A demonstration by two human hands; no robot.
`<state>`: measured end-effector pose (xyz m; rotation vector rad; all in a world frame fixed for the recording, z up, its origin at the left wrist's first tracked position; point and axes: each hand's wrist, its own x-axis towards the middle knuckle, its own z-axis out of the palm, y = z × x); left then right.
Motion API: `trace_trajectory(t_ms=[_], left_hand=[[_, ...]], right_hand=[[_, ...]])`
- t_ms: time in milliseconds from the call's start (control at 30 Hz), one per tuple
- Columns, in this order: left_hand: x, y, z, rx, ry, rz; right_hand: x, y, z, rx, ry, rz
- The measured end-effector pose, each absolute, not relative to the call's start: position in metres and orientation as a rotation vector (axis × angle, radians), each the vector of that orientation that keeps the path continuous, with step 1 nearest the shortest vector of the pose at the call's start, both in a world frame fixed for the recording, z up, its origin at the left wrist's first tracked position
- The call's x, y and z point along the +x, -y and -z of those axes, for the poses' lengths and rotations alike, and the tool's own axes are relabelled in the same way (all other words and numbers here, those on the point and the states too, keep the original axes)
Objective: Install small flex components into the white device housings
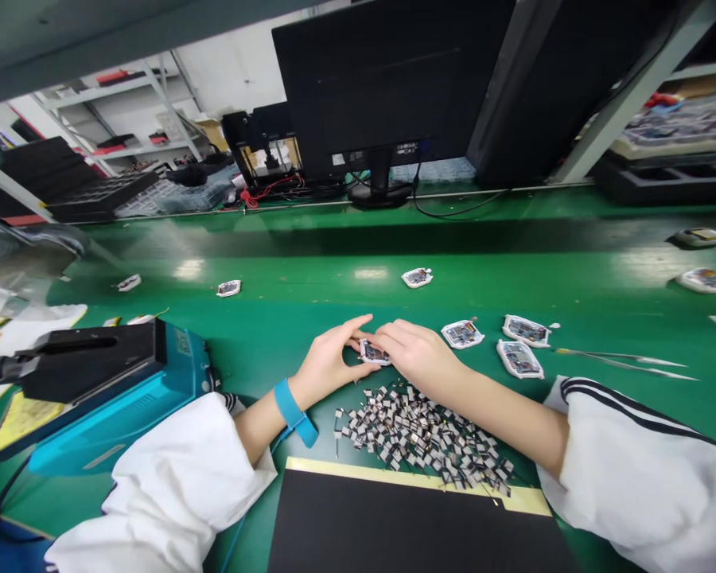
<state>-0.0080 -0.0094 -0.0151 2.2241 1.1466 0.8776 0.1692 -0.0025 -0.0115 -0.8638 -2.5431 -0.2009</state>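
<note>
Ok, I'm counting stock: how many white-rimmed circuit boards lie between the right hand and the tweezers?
3: left board nearest the right hand; far board and near board beside the tweezers.

Both forearms (510,414) slanted inward | left hand (329,355) curved, thumb (363,372) below, forefinger extended | right hand (416,348) bent, palm down, close beside left

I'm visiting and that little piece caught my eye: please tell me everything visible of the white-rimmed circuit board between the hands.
The small white-rimmed circuit board has a pale, plastic-looking frame around a dark board dotted with tiny components. Its component side faces up, and it is just beyond the pile of small metallic parts. The left hand holds its left side; the right hand covers part of its right side. Whether it rests on the green table is unclear.
</note>
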Motion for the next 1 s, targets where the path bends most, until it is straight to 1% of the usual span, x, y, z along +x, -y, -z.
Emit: trace_trajectory(t_ms=[133,300,400,467,600,700,767,833,933,1000], left_hand=[[-0.007,0.01,0.015,2.294,-1.164,-0.923],[-0.008,0.011,0.015,2.303,-1.19,-0.939],[-0.008,0.011,0.015,2.275,-1.192,-0.95],[-0.007,0.012,0.013,2.212,-1.194,-0.963],[-0.006,0.013,0.01,2.025,-1.134,-1.009],[-0.007,0.013,0.01,1.938,-1.097,-1.017],[-0.007,0.012,0.01,1.942,-1.107,-1.0],[-0.007,0.012,0.011,1.963,-1.128,-0.976],[-0.006,0.011,0.012,1.972,-1.167,-0.949],[-0.005,0.01,0.014,1.96,-1.178,-0.939]], right_hand=[[0.163,0.006,0.005,-0.96,2.55,0.29],[0.158,0.008,0.004,-1.082,2.501,0.244],[0.157,0.006,0.006,-1.056,2.464,0.193],[0.158,0.003,0.007,-0.972,2.407,0.075],[0.162,-0.005,0.009,-0.833,2.184,-0.281],[0.164,-0.009,0.011,-0.864,2.087,-0.48],[0.163,-0.009,0.013,-0.905,2.082,-0.534],[0.163,-0.009,0.017,-0.942,2.135,-0.458],[0.163,-0.01,0.021,-0.935,2.21,-0.237],[0.164,-0.011,0.024,-0.906,2.232,-0.169]])
